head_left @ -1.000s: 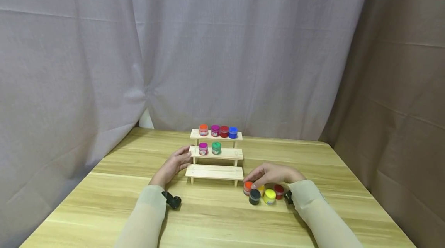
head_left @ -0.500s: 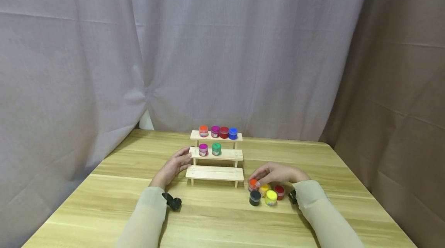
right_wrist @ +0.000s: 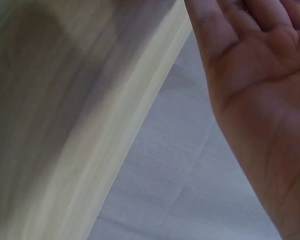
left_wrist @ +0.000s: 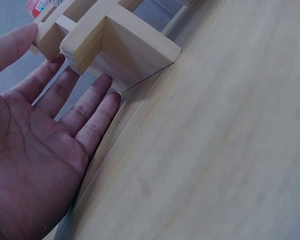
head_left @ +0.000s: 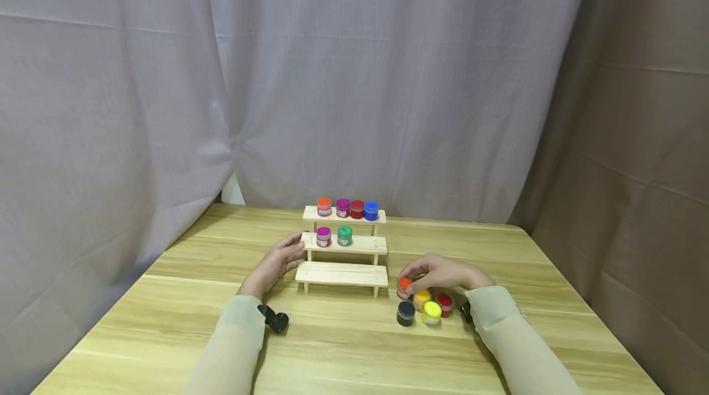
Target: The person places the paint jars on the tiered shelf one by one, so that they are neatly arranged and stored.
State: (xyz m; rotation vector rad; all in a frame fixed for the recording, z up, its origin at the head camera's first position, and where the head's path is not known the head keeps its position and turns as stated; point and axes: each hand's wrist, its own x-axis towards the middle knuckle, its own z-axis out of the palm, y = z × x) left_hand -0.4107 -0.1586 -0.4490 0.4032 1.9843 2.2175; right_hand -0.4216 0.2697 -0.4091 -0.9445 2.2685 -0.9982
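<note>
One table (head_left: 343, 346); one three-tier rack (head_left: 362, 244). Two hands: left hand (head_left: 284, 256) at rack's left end, fingers extended; right hand (head_left: 437, 273) pinching orange jar (head_left: 405, 288), just right of bottom tier (head_left: 341, 274). Ten more: four top-tier jars (head_left: 357, 210), two middle-tier jars (head_left: 344, 236), four tabletop jars (head_left: 431, 314). Left palm (left_wrist: 35, 155): left wrist view only. Pinch: head view only.

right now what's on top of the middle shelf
The middle shelf holds a purple jar and, right of it, a green jar. The wood directly under each jar is covered and can't be seen.
</note>
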